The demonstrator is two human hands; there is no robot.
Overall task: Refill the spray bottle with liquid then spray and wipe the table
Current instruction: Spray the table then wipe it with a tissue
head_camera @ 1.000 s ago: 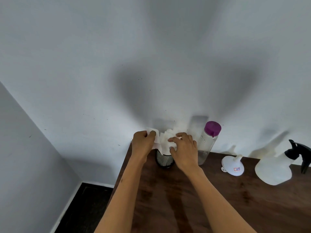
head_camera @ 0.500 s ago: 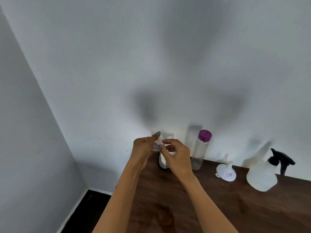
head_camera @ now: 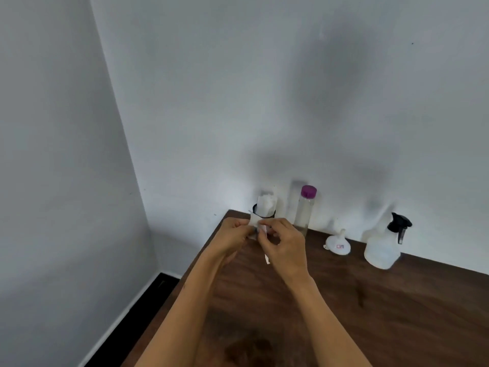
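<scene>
Head view, one frame, looking down over a dark wooden table (head_camera: 344,313) set into a corner of pale grey walls (head_camera: 238,102). Item: left hand (head_camera: 232,234) and right hand (head_camera: 284,245), both raised just above the table's far left corner, fingers pinched together on one small white tissue (head_camera: 254,224); the sheet is stretched between the two grips, and a white scrap shows below the right palm, its attachment unclear. Item: black mesh holder (head_camera: 264,211), directly behind the grip and partly hidden by it, stuffed with more white tissue (head_camera: 266,203) standing upright. Item: tall clear bottle (head_camera: 304,210) with purple cap (head_camera: 308,192), upright against the wall, just beyond and to the right of the grip; its liquid level cannot be read. Item: white funnel (head_camera: 338,245), mouth-down with the spout pointing up, a small red-and-blue label on its side, further right of the grip and apart from the hands. Item: spray bottle (head_camera: 382,247), translucent body with black trigger head (head_camera: 399,225), upright, furthest right of the grip, well apart from both hands and untouched. Item: darker patch on the tabletop (head_camera: 248,348), nearer the viewer than the grip, between the two forearms. Dark floor (head_camera: 148,313) and white skirting below the grip's left side.
</scene>
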